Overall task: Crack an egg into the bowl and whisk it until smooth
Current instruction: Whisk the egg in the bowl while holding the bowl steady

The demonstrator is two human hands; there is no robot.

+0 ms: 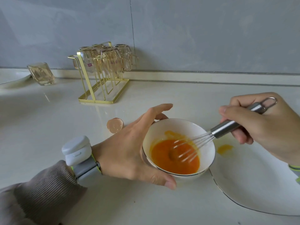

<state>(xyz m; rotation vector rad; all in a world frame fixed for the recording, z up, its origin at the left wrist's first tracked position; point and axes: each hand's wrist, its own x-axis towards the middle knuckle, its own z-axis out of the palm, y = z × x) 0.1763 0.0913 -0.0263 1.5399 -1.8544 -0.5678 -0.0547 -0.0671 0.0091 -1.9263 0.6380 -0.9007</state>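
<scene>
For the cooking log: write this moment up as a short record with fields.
bowl: white, on the counter, just left of the plate
egg: orange, beaten, pooled in the bowl
whisk: wires in the egg, handle leaning right
left hand: holds the bowl's side
right hand: grips the whisk handle
eggshell: on the counter beyond the left hand
spill: yellow smear right of the bowl
rack: gold, holding upturned glasses
</scene>
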